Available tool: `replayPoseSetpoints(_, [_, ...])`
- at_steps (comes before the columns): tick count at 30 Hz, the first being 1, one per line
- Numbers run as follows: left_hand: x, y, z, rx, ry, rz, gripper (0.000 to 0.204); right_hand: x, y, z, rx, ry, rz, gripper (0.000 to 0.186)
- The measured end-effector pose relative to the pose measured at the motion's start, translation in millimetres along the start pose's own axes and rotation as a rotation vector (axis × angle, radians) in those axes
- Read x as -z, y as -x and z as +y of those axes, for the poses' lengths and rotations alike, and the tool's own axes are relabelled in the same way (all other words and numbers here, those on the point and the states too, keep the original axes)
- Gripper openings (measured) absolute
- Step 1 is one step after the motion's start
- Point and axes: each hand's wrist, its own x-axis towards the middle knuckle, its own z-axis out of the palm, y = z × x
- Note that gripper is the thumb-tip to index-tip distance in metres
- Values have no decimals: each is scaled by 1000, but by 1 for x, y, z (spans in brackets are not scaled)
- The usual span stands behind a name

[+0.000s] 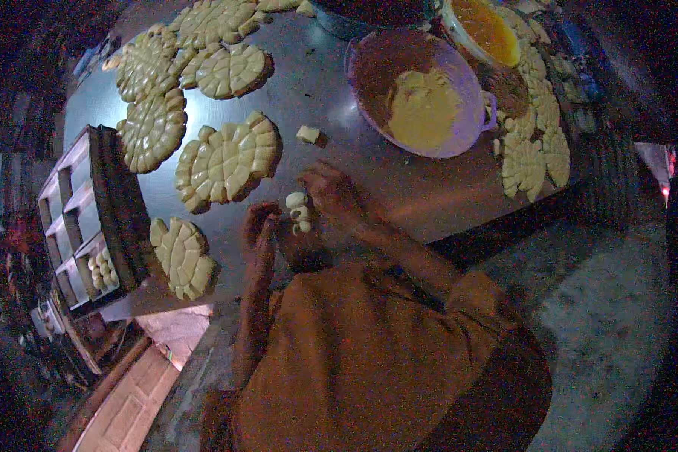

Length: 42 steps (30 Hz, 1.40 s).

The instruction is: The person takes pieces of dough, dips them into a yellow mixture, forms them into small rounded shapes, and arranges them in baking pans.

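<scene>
On the metal table a short row of small pale dough pieces lies between my two hands. My left hand is at its left, fingers loosely curved, and no dough shows in them. To the right of the row, my right hand is held low over the table with its fingers apart and slightly bent, pointing left. A single dough lump sits just beyond the right hand's fingertips. Left of my hands lies a large flat round of dough, scored into many segments. Dim light blurs the finger details.
A purple basin with pale dough or flour stands at the far right, beside a bowl of orange stuff. More scored dough rounds cover the far left; another lies nearer. A compartment tray with dough balls stands at the left edge.
</scene>
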Motion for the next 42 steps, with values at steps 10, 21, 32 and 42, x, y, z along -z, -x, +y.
replayPoseSetpoints(10, [-5, -27, 33, -61, -114, 2, 15, 30, -74, 3, -197, 397, -137, 25])
replayPoseSetpoints(21, [-86, -27, 124, -1084, -788, 91, 24, 67, -17, -41, -520, -978, -157, 26])
replayPoseSetpoints(32, [-156, -29, 121, -297, -72, -340, 27, 196, 14, -28, -421, -699, -44, 29])
replayPoseSetpoints(42, [-30, -45, 76, -22, -178, -161, 19, 402, -136, 239, -670, -19, 194, 42])
